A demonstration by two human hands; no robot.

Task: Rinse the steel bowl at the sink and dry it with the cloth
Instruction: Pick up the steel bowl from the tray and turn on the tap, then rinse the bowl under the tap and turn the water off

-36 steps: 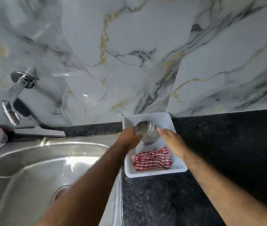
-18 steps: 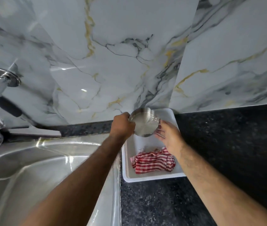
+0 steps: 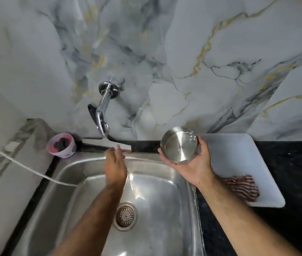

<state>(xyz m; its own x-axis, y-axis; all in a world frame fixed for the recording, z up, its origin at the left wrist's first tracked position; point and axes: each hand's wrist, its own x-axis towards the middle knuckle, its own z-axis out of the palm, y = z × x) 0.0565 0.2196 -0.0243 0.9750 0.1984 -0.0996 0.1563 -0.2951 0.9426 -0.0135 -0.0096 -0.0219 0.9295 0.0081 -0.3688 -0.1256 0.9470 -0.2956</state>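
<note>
Sink (image 3: 165, 209) basin nearest me, drain at its middle. My left hand (image 3: 115, 167) reaches over its far rim toward the tap (image 3: 103, 115), fingers loosely extended, empty. My right hand (image 3: 192, 163) cups the steel bowl (image 3: 178, 144) above the sink's far right corner. Striped cloth (image 3: 242, 187) lies in the white tray (image 3: 238, 154) on the desk.

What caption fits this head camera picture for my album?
Right hand holds the steel bowl beside the sink while the left hand reaches toward the tap.
</note>
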